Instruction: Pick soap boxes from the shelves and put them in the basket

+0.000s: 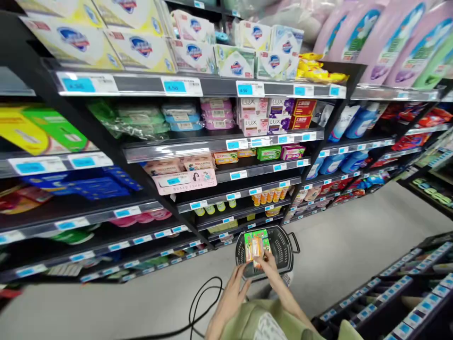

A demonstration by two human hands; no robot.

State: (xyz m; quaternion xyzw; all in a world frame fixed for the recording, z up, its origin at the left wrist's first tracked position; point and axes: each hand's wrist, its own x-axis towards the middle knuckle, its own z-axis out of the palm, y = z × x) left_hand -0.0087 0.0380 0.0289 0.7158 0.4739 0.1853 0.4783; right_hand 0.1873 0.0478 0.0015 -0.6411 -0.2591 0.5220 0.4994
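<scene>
from my remote post, i see the left hand (232,292) spread at the near left corner of the dark basket (282,243), seemingly holding nothing; toward the basket's left edge, green packs (262,233) lie behind an orange-and-white pack (257,246), its near end pinched by the right hand (271,268). a light, level grip should, i judge, avoid jostling its neighbours.

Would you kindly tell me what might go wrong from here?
The orange pack, with the right hand at its near end, appears to lie over the green packs, so it could slide off if let go carelessly. The black cable lies looped on the floor close to the person, so a foot might catch in it.
</scene>
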